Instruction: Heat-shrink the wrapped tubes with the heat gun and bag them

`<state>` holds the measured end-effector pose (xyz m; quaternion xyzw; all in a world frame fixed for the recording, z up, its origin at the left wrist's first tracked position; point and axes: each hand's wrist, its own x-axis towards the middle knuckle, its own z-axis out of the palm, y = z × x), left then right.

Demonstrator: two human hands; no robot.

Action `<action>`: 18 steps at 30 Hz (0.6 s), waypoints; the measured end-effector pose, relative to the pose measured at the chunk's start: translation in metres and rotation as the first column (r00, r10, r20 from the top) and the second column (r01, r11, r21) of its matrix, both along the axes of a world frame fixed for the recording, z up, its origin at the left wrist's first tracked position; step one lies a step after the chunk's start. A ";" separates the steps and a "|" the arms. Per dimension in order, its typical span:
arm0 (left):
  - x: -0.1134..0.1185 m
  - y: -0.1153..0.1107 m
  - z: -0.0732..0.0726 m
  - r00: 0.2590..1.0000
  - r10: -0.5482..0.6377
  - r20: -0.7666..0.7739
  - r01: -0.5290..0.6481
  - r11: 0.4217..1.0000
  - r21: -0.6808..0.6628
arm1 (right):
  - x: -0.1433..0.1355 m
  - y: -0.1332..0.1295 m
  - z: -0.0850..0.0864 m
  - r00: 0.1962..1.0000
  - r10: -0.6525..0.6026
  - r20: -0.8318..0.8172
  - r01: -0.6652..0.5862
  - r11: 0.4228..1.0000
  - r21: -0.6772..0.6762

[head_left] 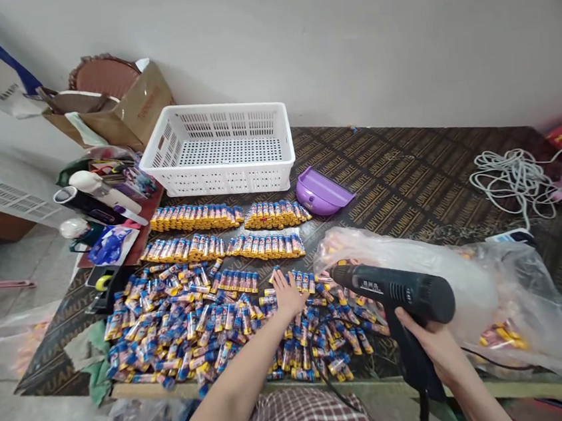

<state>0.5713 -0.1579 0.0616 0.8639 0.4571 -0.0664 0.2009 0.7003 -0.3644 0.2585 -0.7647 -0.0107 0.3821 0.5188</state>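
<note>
Heat gun (397, 287), matte, gripped by right hand (428, 342), left hand (288, 295) splayed over shiny cylinders (228, 320)

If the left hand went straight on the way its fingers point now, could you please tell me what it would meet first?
The left hand would probably meet the stacked tubes just ahead of it, though depth is unclear.
</note>
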 end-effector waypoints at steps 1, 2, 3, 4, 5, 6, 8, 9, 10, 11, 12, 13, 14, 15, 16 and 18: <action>0.006 -0.007 -0.002 1.000 -0.014 -0.002 0.014 1.000 -0.007 | -0.001 0.000 0.001 1.000 -0.012 0.009 0.012 1.000 -0.011; 0.010 -0.013 -0.003 1.000 -0.022 -0.010 0.022 1.000 -0.016 | -0.001 0.002 0.002 1.000 -0.022 0.016 0.022 0.999 -0.025; 0.013 -0.017 -0.003 0.999 -0.032 -0.021 0.032 0.999 -0.026 | -0.001 0.003 0.002 1.000 -0.023 0.016 0.023 0.999 -0.038; 0.013 -0.019 -0.001 0.998 -0.057 -0.026 0.056 0.998 -0.036 | -0.001 0.005 0.002 1.000 -0.012 0.011 0.013 0.999 -0.047; 0.011 -0.019 0.003 0.995 -0.100 -0.015 0.099 0.994 -0.042 | -0.001 0.007 0.001 1.000 0.007 0.005 -0.007 0.999 -0.049; 0.006 -0.019 0.008 0.988 -0.156 0.014 0.157 0.987 -0.047 | -0.001 0.010 0.000 0.999 0.034 -0.002 -0.034 0.998 -0.047; -0.008 -0.013 0.022 0.961 -0.256 0.101 0.262 0.964 -0.052 | -0.002 0.016 -0.004 0.996 0.090 -0.001 -0.090 0.995 -0.042; -0.019 -0.010 0.029 0.948 -0.279 0.150 0.290 0.955 -0.055 | -0.002 0.020 -0.007 0.993 0.120 0.010 -0.120 0.992 -0.042; -0.030 -0.006 0.037 0.939 -0.280 0.199 0.296 0.953 -0.057 | -0.003 0.023 -0.009 0.989 0.147 0.033 -0.145 0.989 -0.041; -0.042 -0.002 0.043 0.934 -0.257 0.246 0.280 0.958 -0.060 | -0.005 0.027 -0.012 0.983 0.173 0.063 -0.170 0.985 -0.040; -0.055 0.003 0.049 0.932 -0.216 0.293 0.243 0.968 -0.061 | -0.007 0.031 -0.016 0.975 0.198 0.101 -0.195 0.980 -0.038; -0.069 0.007 0.053 0.927 -0.162 0.338 0.192 0.980 -0.058 | -0.009 0.035 -0.019 0.964 0.223 0.142 -0.221 0.975 -0.032; -0.082 0.012 0.056 0.919 -0.104 0.380 0.133 0.990 -0.050 | -0.011 0.039 -0.022 0.952 0.245 0.183 -0.245 0.969 -0.025; -0.095 0.017 0.057 0.909 -0.046 0.414 0.069 0.997 -0.042 | -0.014 0.043 -0.025 0.940 0.259 0.220 -0.262 0.965 -0.015; -0.108 0.023 0.056 0.898 0.011 0.440 0.005 0.999 -0.034 | -0.017 0.046 -0.028 0.931 0.272 0.245 -0.279 0.960 -0.004; -0.133 0.037 0.054 0.874 0.106 0.474 -0.110 0.994 -0.019 | -0.022 0.052 -0.031 0.921 0.293 0.258 -0.307 0.952 0.016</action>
